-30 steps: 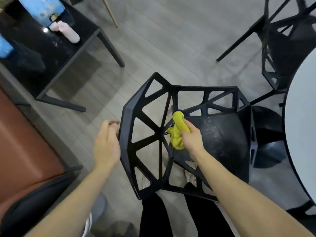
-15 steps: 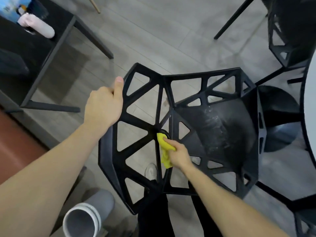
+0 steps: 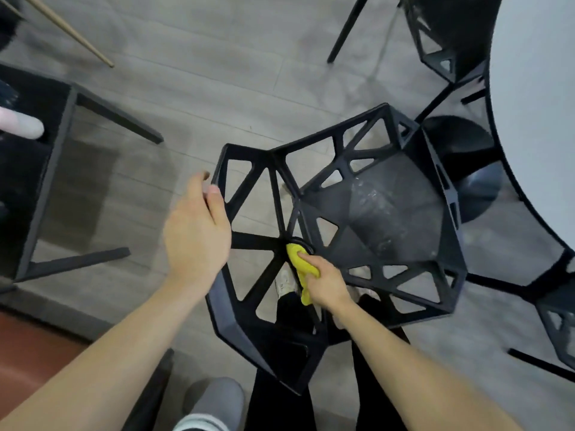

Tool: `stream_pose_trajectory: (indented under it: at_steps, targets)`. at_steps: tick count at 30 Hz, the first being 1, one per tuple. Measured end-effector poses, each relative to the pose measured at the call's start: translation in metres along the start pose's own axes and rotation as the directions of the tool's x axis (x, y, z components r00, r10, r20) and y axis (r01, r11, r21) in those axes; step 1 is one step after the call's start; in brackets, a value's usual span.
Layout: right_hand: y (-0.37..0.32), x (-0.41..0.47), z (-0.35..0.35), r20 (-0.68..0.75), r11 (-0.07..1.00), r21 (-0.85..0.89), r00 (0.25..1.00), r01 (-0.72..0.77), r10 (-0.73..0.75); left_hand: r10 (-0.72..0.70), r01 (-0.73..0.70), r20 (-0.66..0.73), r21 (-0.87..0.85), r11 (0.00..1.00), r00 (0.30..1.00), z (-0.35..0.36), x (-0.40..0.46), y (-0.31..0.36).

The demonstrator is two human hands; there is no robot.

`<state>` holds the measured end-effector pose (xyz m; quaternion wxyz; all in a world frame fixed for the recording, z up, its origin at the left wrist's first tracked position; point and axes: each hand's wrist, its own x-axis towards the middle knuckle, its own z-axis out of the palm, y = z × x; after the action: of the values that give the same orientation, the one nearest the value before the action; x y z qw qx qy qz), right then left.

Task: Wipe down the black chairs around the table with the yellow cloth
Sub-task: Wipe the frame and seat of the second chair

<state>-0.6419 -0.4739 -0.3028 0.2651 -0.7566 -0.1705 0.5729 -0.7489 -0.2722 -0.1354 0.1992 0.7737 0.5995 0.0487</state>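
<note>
A black chair [image 3: 389, 225] with a lattice of triangular openings stands below me, its seat scuffed with pale marks. My right hand [image 3: 326, 284] grips the yellow cloth [image 3: 300, 265] and presses it on the hub where the backrest spokes meet, next to the seat. My left hand [image 3: 196, 237] sits at the backrest's outer edge with fingers loosely bent; whether it grips the rim is not clear.
A white round table [image 3: 538, 113] with a black pedestal base [image 3: 466, 169] lies at the right. A second black chair [image 3: 448, 35] stands at the top right, another chair's part [image 3: 557, 331] at the lower right. A dark side table [image 3: 34, 188] with a pink bottle [image 3: 18, 126] is at the left.
The cloth went from the upper backrest down to the spoke hub and stays there. My left hand shifted along the backrest's edge. The view tilted, and the chair now looks turned clockwise.
</note>
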Motion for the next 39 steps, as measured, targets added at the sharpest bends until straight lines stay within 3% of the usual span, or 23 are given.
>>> stream_pose_trajectory:
  at_steps: [4,6,9,11,15,20,24,28,32,36,39]
  targets:
    - [-0.043,0.072,-0.004,-0.200,0.979,0.169,0.969,-0.114,0.148,0.178,-0.179,0.021,0.024,0.984,0.984,-0.002,-0.001,-0.001]
    - [-0.064,0.111,-0.010,-0.202,0.973,0.182,0.963,-0.144,0.180,0.197,-0.198,0.030,0.030,0.980,0.980,-0.001,-0.001,-0.003]
    - [-0.072,0.129,-0.008,-0.159,0.986,0.100,0.976,-0.134,0.149,0.173,-0.174,0.055,0.021,0.984,0.983,0.000,0.002,-0.008]
    - [-0.047,0.103,-0.005,-0.052,0.996,0.055,0.996,-0.073,0.076,0.155,-0.156,0.078,0.010,0.988,0.985,-0.003,0.002,-0.006]
    - [0.003,0.068,-0.027,0.143,0.988,0.008,0.978,-0.154,0.152,0.128,-0.127,0.098,-0.009,0.992,0.987,-0.006,-0.001,-0.002]
    - [-0.049,0.133,-0.035,-0.048,0.975,0.106,0.978,-0.196,0.202,0.071,-0.067,0.106,-0.032,0.997,0.992,-0.006,0.001,-0.004]
    - [-0.061,0.107,-0.018,0.093,0.992,0.014,0.988,-0.126,0.124,0.052,-0.050,0.113,-0.016,0.999,0.992,-0.003,0.002,-0.005]
    - [-0.037,0.070,-0.038,0.193,0.973,0.046,0.958,-0.225,0.212,0.035,-0.034,0.129,-0.009,0.999,0.991,-0.006,0.000,0.000]
    - [-0.069,0.118,-0.033,0.025,0.973,0.131,0.982,-0.190,0.188,0.037,-0.038,0.121,0.006,0.999,0.992,-0.005,0.001,-0.001]
    - [-0.039,0.118,-0.014,0.106,0.990,0.059,0.987,-0.127,0.121,0.068,-0.072,0.101,0.040,0.997,0.993,-0.003,0.002,-0.003]
    - [-0.006,0.049,-0.036,0.187,0.967,-0.161,0.955,-0.200,0.229,0.067,-0.072,0.112,0.042,0.997,0.991,-0.003,0.002,-0.002]
